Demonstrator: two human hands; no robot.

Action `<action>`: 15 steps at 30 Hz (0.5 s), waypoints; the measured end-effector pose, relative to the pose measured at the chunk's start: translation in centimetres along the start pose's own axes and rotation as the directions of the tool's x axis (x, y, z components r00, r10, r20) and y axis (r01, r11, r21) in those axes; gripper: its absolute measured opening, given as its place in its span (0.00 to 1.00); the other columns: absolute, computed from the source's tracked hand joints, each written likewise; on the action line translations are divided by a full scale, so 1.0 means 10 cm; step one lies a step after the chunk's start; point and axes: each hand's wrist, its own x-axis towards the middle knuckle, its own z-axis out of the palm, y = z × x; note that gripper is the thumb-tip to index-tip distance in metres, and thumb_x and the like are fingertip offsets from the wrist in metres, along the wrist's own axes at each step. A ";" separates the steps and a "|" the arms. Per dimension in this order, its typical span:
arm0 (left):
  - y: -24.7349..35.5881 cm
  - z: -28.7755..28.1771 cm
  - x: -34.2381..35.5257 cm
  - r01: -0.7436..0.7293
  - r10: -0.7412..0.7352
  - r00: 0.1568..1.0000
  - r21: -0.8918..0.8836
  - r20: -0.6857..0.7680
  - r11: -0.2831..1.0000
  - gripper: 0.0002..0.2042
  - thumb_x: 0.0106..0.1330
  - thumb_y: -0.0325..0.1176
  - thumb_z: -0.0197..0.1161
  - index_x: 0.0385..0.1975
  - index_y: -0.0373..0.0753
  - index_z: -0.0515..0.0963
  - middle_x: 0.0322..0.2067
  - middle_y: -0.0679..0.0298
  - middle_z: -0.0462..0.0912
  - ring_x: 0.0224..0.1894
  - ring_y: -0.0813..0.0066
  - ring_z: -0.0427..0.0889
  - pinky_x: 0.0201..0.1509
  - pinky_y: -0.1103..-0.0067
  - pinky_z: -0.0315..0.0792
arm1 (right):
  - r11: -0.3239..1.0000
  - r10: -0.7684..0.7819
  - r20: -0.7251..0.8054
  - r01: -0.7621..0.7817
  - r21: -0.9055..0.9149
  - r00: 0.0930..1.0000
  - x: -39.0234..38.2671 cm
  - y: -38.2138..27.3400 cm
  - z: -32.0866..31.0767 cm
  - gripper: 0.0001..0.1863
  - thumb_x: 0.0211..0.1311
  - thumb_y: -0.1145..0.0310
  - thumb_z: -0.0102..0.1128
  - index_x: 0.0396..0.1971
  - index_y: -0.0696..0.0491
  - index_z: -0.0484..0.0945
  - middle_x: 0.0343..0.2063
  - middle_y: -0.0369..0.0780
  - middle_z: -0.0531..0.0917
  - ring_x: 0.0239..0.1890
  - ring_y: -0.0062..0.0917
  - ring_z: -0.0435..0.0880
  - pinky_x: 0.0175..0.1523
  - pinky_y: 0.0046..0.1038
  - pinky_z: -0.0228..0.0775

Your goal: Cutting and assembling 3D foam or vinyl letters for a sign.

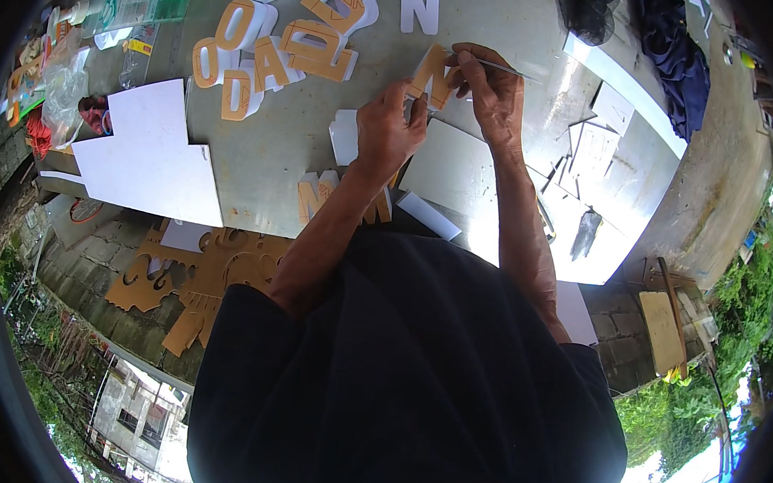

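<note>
My left hand (392, 128) is closed on the lower left edge of a block letter (431, 70) with a tan face and white sides. At the letter's right side, my right hand (493, 93) pinches a thin, pale, stick-like tool (508, 69) that points away to the right; its exact kind is too small to make out. A flat white letter (419, 10) lies just beyond the held one. To the left, several tan-faced block letters (310, 46) stand in a loose cluster. Two more tan-faced letters (319, 193) lie near my left forearm, one of them partly hidden.
White sheets (153, 156) cover the table's left front. More white board (448, 170), offcuts (596, 148) and a dark object (586, 234) lie at right. Dark cloth (676, 60) hangs at the far right edge. Clear green-tinted plastic containers (144, 1) stand far left. Cut tan board (217, 267) lies below the table.
</note>
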 end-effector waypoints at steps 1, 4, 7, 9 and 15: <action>-0.01 -0.01 0.00 0.001 -0.001 1.000 0.002 -0.002 1.000 0.15 0.61 0.25 0.71 0.46 0.30 0.78 0.31 0.48 0.87 0.33 0.59 0.91 0.36 0.73 0.85 | 1.000 0.000 0.003 0.000 0.001 1.000 0.01 -0.02 0.01 0.14 0.72 0.64 0.60 0.47 0.59 0.84 0.35 0.44 0.89 0.29 0.21 0.85 0.33 0.24 0.77; 0.00 -0.04 0.01 -0.007 0.007 1.000 0.034 -0.015 0.999 0.16 0.60 0.25 0.72 0.46 0.31 0.78 0.31 0.49 0.87 0.31 0.56 0.90 0.35 0.71 0.84 | 1.000 -0.031 0.002 0.031 -0.008 1.000 0.08 -0.07 0.01 0.15 0.72 0.63 0.60 0.47 0.59 0.84 0.35 0.43 0.89 0.30 0.21 0.85 0.33 0.24 0.77; 0.06 -0.07 0.04 0.001 -0.012 0.998 0.163 0.065 0.987 0.17 0.57 0.26 0.74 0.45 0.34 0.78 0.35 0.52 0.88 0.38 0.54 0.89 0.39 0.67 0.82 | 0.993 -0.117 0.020 0.118 -0.028 0.993 0.32 -0.06 0.02 0.17 0.71 0.61 0.60 0.48 0.59 0.83 0.35 0.43 0.89 0.32 0.22 0.85 0.35 0.24 0.78; 0.04 -0.08 0.09 -0.111 0.089 0.989 0.200 0.115 0.974 0.15 0.55 0.26 0.73 0.40 0.36 0.77 0.44 0.50 0.84 0.48 0.53 0.83 0.47 0.65 0.78 | 0.993 -0.100 0.086 0.105 -0.051 0.991 0.50 -0.07 0.10 0.18 0.71 0.60 0.60 0.49 0.59 0.83 0.35 0.42 0.89 0.34 0.23 0.85 0.39 0.25 0.78; -0.06 -0.09 0.36 -0.281 0.221 0.922 0.158 0.318 0.946 0.17 0.54 0.22 0.72 0.41 0.36 0.73 0.69 0.44 0.63 0.74 0.45 0.58 0.67 0.57 0.65 | 0.994 -0.050 0.142 0.063 -0.087 0.989 0.88 0.06 0.28 0.20 0.71 0.58 0.57 0.49 0.59 0.83 0.37 0.41 0.89 0.34 0.22 0.84 0.42 0.26 0.79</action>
